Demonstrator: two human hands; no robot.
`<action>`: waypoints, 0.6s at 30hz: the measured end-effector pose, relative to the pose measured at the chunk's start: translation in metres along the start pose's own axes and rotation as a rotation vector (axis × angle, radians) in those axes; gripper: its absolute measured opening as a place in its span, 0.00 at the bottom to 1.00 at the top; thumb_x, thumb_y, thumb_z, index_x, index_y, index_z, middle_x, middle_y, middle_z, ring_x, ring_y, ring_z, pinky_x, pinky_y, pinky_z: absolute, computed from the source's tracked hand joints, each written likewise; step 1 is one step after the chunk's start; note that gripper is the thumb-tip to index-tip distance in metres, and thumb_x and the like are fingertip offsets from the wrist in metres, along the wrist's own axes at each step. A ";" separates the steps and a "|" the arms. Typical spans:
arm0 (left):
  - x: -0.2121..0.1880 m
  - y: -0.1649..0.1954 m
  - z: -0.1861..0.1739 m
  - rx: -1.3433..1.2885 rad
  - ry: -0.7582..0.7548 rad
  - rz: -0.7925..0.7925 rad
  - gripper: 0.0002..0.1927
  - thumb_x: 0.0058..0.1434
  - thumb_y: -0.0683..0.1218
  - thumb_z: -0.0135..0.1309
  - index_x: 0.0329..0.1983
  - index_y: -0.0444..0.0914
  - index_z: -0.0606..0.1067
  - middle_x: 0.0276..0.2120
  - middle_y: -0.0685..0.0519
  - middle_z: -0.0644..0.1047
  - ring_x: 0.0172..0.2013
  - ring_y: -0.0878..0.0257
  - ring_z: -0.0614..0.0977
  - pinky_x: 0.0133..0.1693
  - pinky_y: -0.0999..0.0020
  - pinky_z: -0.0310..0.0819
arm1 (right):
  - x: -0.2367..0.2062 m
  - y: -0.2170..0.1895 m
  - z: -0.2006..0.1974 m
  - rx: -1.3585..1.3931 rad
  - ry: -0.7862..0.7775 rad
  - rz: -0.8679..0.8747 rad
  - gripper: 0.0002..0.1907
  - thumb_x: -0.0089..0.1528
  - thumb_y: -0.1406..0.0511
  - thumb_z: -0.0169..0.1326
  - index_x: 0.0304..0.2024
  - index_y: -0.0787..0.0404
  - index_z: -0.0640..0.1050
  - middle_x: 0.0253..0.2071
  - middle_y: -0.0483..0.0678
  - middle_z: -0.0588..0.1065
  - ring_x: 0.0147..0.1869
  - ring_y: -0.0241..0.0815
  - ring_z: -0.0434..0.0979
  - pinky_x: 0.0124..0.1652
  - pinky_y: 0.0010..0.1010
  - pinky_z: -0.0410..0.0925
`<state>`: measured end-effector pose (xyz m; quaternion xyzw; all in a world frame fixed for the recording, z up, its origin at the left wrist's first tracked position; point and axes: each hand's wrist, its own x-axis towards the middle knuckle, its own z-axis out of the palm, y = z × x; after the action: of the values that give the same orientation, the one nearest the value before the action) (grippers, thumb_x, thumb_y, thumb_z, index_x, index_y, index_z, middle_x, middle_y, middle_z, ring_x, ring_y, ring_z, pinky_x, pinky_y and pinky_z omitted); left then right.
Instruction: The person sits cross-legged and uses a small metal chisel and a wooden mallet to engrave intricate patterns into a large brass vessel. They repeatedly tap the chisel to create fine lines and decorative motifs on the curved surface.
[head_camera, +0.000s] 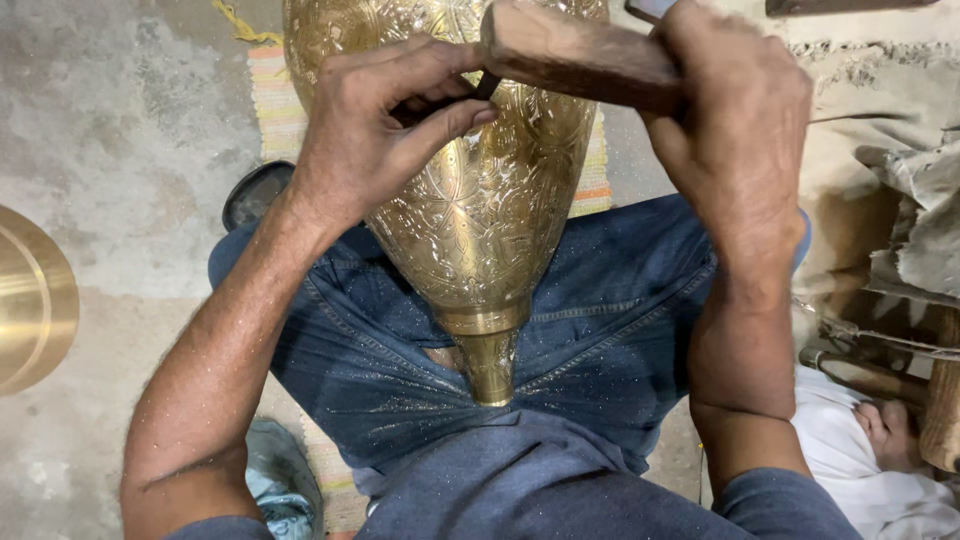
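Observation:
A large engraved brass vase (480, 200) lies along my lap, its narrow neck pointing toward my body. My left hand (375, 125) pinches a thin dark chisel (487, 86) against the vase's patterned surface. My right hand (735, 130) grips a wooden mallet (575, 52) whose block head sits on top of the chisel's upper end. I sit with legs in blue jeans (600, 330) speckled with metal dust.
A round brass piece (30, 300) lies on the concrete floor at the left. A striped mat (275, 100) lies under the vase. A dark bowl (255, 190) sits by my left knee. Cloth and wooden tools (900, 370) crowd the right side.

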<state>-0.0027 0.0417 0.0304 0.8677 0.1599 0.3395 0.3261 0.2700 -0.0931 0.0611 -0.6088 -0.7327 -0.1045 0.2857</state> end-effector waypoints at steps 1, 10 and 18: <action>0.000 0.000 0.000 0.017 0.005 0.003 0.17 0.72 0.43 0.65 0.62 0.37 0.77 0.45 0.50 0.84 0.44 0.62 0.88 0.47 0.70 0.89 | 0.001 0.001 0.001 0.077 0.017 0.042 0.16 0.62 0.76 0.64 0.50 0.68 0.74 0.40 0.54 0.77 0.45 0.53 0.80 0.46 0.40 0.72; 0.001 -0.001 0.000 0.000 0.000 0.003 0.17 0.72 0.44 0.66 0.61 0.38 0.78 0.45 0.50 0.84 0.44 0.63 0.88 0.46 0.69 0.89 | 0.007 -0.009 -0.006 0.265 -0.045 0.206 0.13 0.65 0.75 0.65 0.46 0.66 0.73 0.36 0.53 0.77 0.39 0.46 0.80 0.41 0.37 0.71; -0.003 -0.005 -0.001 -0.035 -0.014 0.002 0.16 0.72 0.42 0.65 0.61 0.37 0.78 0.44 0.49 0.84 0.44 0.63 0.88 0.47 0.70 0.88 | 0.003 0.001 0.000 0.093 -0.096 0.056 0.13 0.62 0.78 0.58 0.48 0.65 0.72 0.36 0.50 0.75 0.39 0.43 0.79 0.44 0.36 0.72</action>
<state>-0.0061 0.0443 0.0265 0.8644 0.1507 0.3365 0.3418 0.2709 -0.0907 0.0623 -0.6192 -0.7325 -0.0329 0.2810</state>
